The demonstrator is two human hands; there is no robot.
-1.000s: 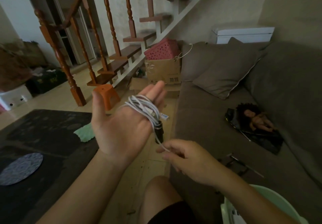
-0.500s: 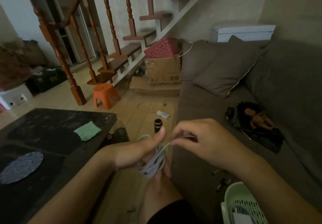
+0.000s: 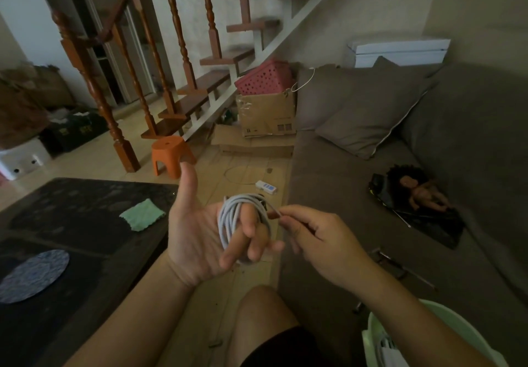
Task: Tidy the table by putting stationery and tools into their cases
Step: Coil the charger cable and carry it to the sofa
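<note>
Fingers (image 3: 248, 225) of the left hand (image 3: 194, 232) were bent through the coiled white cable (image 3: 228, 218), palm up and thumb raised. The right hand (image 3: 323, 241) pinched its short free end just beside. Half a second earlier both hands sat lower, mid-wrap. Winding looked nearly finished, held between tabletop (image 3: 85, 223) and sofa (image 3: 343, 195); stowing remained.

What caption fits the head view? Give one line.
A white cable coiled round fingers of the left hand, its end pinched by the right hand.
</note>
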